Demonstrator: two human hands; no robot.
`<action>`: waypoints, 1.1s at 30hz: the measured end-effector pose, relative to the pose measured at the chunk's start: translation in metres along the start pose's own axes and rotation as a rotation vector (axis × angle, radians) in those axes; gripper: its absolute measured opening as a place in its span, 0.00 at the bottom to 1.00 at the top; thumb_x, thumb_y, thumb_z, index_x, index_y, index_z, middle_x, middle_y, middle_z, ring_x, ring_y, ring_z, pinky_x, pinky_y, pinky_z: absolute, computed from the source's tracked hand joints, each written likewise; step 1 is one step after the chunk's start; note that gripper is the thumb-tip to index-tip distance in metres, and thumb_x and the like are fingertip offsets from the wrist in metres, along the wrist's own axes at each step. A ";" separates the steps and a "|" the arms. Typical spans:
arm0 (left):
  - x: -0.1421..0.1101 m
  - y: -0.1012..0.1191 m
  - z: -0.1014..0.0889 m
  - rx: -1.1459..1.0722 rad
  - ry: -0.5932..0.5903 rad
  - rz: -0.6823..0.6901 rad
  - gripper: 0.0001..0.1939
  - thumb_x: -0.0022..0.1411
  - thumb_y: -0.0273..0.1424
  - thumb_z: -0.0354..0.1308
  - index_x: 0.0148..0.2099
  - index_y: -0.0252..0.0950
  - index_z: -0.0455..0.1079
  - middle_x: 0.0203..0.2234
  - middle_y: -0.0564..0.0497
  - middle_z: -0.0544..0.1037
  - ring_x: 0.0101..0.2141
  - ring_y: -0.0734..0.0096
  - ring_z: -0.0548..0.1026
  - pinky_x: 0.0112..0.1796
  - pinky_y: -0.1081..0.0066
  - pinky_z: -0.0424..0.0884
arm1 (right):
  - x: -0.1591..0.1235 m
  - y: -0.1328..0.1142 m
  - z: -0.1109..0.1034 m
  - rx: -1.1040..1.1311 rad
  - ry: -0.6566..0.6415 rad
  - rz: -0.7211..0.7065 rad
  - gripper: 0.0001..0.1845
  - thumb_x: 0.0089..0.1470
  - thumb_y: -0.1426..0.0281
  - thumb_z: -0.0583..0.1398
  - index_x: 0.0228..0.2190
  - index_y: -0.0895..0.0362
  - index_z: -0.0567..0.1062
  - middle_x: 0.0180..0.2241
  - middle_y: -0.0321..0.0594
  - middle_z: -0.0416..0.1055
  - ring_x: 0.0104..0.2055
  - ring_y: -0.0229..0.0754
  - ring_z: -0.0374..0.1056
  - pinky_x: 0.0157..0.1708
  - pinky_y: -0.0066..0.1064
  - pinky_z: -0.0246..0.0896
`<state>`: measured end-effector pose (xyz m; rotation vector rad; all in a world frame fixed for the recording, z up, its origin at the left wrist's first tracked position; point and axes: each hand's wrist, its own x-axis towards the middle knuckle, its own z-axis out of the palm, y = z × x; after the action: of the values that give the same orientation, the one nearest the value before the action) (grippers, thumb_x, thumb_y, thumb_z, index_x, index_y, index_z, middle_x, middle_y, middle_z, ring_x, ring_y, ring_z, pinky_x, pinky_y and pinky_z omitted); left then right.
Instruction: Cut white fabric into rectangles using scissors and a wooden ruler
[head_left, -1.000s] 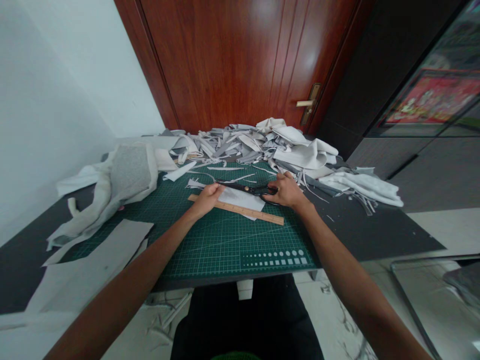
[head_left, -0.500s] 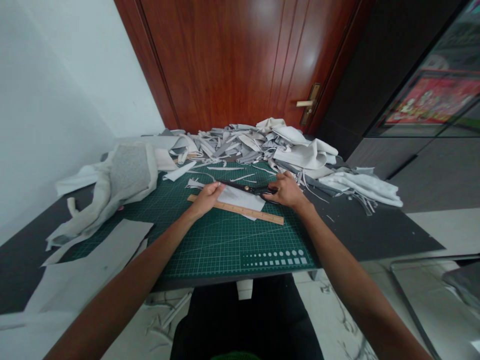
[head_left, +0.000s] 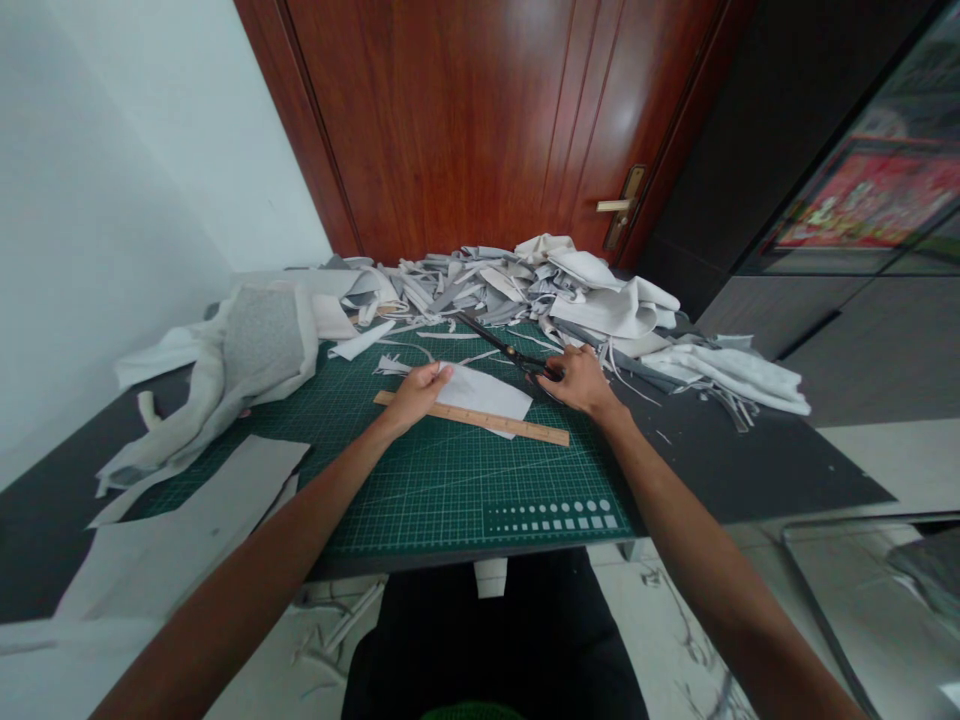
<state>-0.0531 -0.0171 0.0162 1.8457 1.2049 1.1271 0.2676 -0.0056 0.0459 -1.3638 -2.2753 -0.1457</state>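
My left hand (head_left: 414, 392) pinches the left end of a small pale fabric piece (head_left: 486, 391) that lies on the green cutting mat (head_left: 450, 480). A wooden ruler (head_left: 480, 421) runs across the mat just in front of the piece and partly under it. My right hand (head_left: 577, 379) grips the handles of black scissors (head_left: 504, 347). Their blades point up and to the left, away from the fabric piece and toward the scrap pile.
A heap of grey and white fabric scraps (head_left: 525, 290) fills the back of the table. A thick pale fabric bundle (head_left: 240, 350) lies at the left, flat sheets (head_left: 187, 510) at the near left. A wooden door (head_left: 480, 120) stands behind the table.
The scissors have swung from lying along the fabric piece's far edge to pointing up and left, off the piece. My left hand has stayed on the piece's left end.
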 end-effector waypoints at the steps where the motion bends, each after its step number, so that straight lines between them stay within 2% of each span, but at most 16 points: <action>1: 0.000 0.000 0.000 0.012 -0.009 0.007 0.27 0.66 0.57 0.55 0.38 0.36 0.74 0.28 0.51 0.79 0.32 0.64 0.75 0.34 0.68 0.71 | 0.000 0.000 0.000 -0.001 -0.008 0.006 0.23 0.60 0.51 0.60 0.21 0.54 0.72 0.23 0.41 0.71 0.36 0.51 0.68 0.44 0.41 0.52; 5: 0.000 0.001 -0.004 0.070 -0.032 0.044 0.20 0.63 0.49 0.61 0.36 0.36 0.72 0.29 0.51 0.78 0.32 0.65 0.74 0.34 0.68 0.71 | 0.000 0.000 0.001 -0.010 -0.035 0.024 0.21 0.60 0.52 0.59 0.24 0.54 0.71 0.24 0.42 0.73 0.38 0.53 0.68 0.43 0.41 0.51; 10: -0.002 0.001 -0.006 0.150 -0.033 0.104 0.17 0.65 0.46 0.58 0.38 0.35 0.72 0.32 0.49 0.80 0.34 0.62 0.77 0.36 0.66 0.73 | 0.000 0.002 0.004 -0.009 -0.050 0.034 0.18 0.60 0.53 0.59 0.28 0.54 0.72 0.28 0.44 0.76 0.40 0.54 0.68 0.44 0.42 0.52; 12: -0.002 0.001 -0.005 0.153 0.004 0.115 0.18 0.66 0.46 0.57 0.39 0.35 0.73 0.33 0.48 0.81 0.35 0.61 0.77 0.37 0.65 0.74 | 0.000 0.002 0.005 -0.014 -0.045 0.037 0.17 0.59 0.54 0.59 0.29 0.54 0.72 0.29 0.45 0.76 0.41 0.54 0.68 0.45 0.42 0.53; 15: 0.000 0.001 -0.007 0.109 0.151 0.124 0.20 0.66 0.49 0.58 0.40 0.35 0.74 0.34 0.47 0.81 0.35 0.61 0.78 0.39 0.65 0.75 | 0.000 0.001 0.007 -0.007 -0.007 0.056 0.16 0.57 0.54 0.61 0.30 0.54 0.73 0.29 0.45 0.76 0.41 0.55 0.68 0.46 0.43 0.54; 21: 0.007 0.008 -0.022 0.050 0.600 0.135 0.23 0.67 0.52 0.57 0.46 0.35 0.73 0.43 0.44 0.82 0.47 0.59 0.79 0.50 0.64 0.75 | 0.000 0.000 0.008 0.025 0.162 0.179 0.17 0.57 0.53 0.62 0.29 0.54 0.73 0.28 0.44 0.75 0.41 0.56 0.68 0.45 0.44 0.56; 23: 0.008 0.012 -0.024 -0.049 0.657 0.141 0.24 0.67 0.53 0.58 0.48 0.36 0.72 0.44 0.44 0.81 0.48 0.60 0.79 0.49 0.65 0.77 | 0.001 0.002 0.008 0.047 0.233 0.216 0.17 0.58 0.53 0.62 0.29 0.54 0.73 0.28 0.44 0.75 0.40 0.56 0.68 0.44 0.44 0.56; 25: 0.008 0.016 -0.025 -0.215 0.573 0.117 0.26 0.66 0.53 0.60 0.51 0.35 0.70 0.43 0.45 0.81 0.43 0.62 0.80 0.41 0.66 0.80 | 0.001 0.005 0.009 0.069 0.286 0.242 0.19 0.59 0.52 0.60 0.30 0.54 0.74 0.27 0.44 0.75 0.39 0.55 0.67 0.43 0.44 0.56; 29: 0.001 0.024 -0.021 -0.410 0.186 -0.059 0.29 0.60 0.51 0.66 0.51 0.35 0.69 0.33 0.48 0.79 0.26 0.69 0.77 0.21 0.72 0.75 | 0.001 0.008 0.009 0.088 0.315 0.274 0.19 0.60 0.52 0.59 0.31 0.55 0.75 0.26 0.43 0.73 0.38 0.55 0.67 0.43 0.44 0.56; 33: -0.010 0.029 -0.016 -0.395 -0.157 -0.186 0.28 0.58 0.49 0.69 0.51 0.35 0.69 0.29 0.51 0.78 0.22 0.70 0.75 0.17 0.74 0.71 | 0.001 0.007 0.008 0.090 0.306 0.286 0.17 0.59 0.54 0.60 0.32 0.55 0.76 0.27 0.43 0.74 0.39 0.56 0.67 0.44 0.44 0.56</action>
<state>-0.0588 -0.0356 0.0445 1.4617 0.9613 1.0106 0.2701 0.0013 0.0383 -1.4888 -1.7983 -0.1430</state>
